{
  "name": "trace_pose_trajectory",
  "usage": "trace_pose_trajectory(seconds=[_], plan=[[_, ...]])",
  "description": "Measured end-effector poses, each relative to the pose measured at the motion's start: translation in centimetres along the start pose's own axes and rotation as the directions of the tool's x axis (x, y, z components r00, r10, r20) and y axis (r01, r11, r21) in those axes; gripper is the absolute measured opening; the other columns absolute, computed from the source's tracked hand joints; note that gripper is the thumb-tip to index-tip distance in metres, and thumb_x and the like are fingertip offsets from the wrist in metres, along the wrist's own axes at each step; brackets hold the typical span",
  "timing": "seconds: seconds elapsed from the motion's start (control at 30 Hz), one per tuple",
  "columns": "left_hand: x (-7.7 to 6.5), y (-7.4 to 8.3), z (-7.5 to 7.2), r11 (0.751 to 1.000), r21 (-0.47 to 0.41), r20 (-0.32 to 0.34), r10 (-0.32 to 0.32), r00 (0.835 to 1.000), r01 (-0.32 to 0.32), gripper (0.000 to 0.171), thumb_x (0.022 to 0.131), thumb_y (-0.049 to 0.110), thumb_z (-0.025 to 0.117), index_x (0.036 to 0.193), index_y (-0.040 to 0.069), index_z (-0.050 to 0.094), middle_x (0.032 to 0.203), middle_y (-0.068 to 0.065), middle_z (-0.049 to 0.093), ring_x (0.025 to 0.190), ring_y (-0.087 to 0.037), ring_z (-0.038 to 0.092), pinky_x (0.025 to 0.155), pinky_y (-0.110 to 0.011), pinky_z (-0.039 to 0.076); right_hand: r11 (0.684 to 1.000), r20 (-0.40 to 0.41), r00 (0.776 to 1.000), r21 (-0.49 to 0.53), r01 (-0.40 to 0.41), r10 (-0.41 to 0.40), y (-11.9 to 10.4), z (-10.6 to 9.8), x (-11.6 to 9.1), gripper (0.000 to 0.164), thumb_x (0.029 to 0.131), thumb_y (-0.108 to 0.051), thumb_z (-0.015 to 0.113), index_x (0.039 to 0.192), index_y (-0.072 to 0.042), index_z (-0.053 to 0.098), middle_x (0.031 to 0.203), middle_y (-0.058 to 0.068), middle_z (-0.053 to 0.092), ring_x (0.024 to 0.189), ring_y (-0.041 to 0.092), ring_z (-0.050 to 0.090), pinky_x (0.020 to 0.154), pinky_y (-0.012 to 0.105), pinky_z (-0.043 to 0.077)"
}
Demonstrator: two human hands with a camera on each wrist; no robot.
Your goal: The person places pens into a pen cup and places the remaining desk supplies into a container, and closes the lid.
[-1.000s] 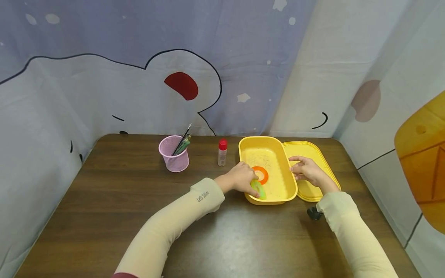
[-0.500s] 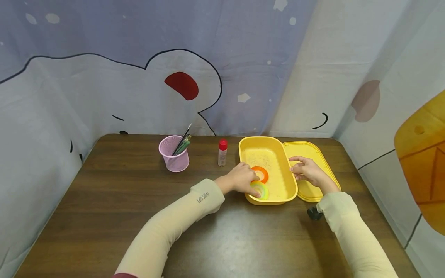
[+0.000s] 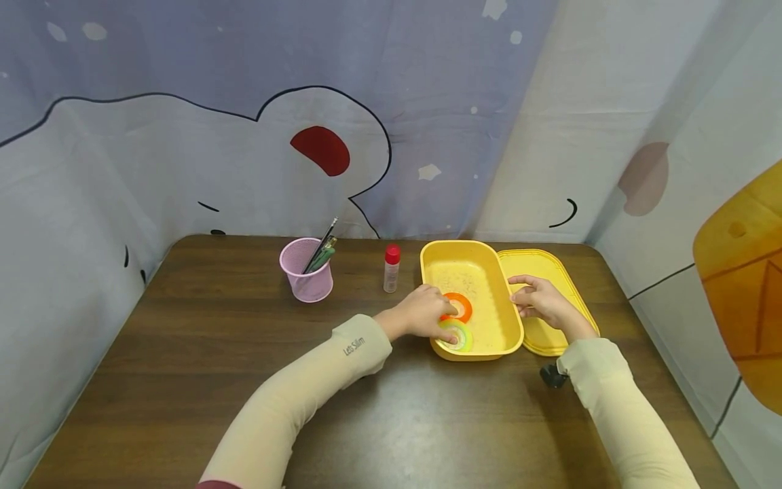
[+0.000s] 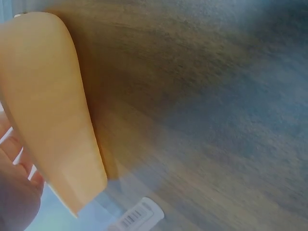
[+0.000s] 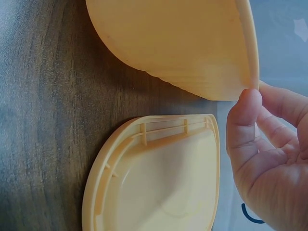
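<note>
A pink pen cup [image 3: 313, 289] stands at the brown table's [image 3: 183, 380] eleven o'clock, a red-capped bottle [image 3: 392, 269] at twelve; behind hangs a patterned curtain [image 3: 183, 149].

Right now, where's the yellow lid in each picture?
Head: the yellow lid is right of centre, beside the yellow box, partly hidden by the right hand.
Left wrist: not in this picture.
Right wrist: lower middle, below the box.
Shared landmark: the box, along the left side in left wrist, at the top in right wrist.
</note>
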State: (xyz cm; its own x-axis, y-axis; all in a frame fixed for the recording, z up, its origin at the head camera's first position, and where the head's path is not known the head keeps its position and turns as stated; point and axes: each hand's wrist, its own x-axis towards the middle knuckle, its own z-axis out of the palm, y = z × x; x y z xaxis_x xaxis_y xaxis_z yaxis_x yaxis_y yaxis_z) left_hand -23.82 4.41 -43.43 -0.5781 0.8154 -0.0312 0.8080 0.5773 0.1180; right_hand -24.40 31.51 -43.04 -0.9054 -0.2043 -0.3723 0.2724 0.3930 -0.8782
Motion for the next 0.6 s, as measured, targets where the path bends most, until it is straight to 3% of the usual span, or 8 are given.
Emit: trace_pose_trajectory(seconds=[0.33,0.6], plan=[[-0.5,-1.2,-2.0,0.999,-0.028,-0.146,-0.024,0.989,0.020,0.056,0.074,0.055,0.059,0.116,0.019,0.058,0.107,0.003,0.061,0.100,-0.014,0.052,0.088,-0.031,0.037,1.000,0.000,1.000,0.001,-0.001,0.001,0.0,0.1,0.1,0.051,0.087,-0.003,0.049,0.132,0.002,0.028,0.070,-0.004,0.051,0.058,0.007,0.047,0.055,0.020,0.047],[-0.8,-2.3,-4.3,0.998,-0.046,-0.271,-0.061,0.961,0.051,0.054,0.076,0.051,0.060,0.120,0.019,0.055,0.111,0.003,0.060,0.101,-0.012,0.054,0.089,-0.029,0.038,1.000,0.001,1.000,-0.013,-0.003,0.003,-0.1,0.1,-0.1,0.051,0.087,-0.003,0.049,0.133,0.001,0.027,0.072,-0.004,0.051,0.059,0.007,0.048,0.056,0.021,0.048]])
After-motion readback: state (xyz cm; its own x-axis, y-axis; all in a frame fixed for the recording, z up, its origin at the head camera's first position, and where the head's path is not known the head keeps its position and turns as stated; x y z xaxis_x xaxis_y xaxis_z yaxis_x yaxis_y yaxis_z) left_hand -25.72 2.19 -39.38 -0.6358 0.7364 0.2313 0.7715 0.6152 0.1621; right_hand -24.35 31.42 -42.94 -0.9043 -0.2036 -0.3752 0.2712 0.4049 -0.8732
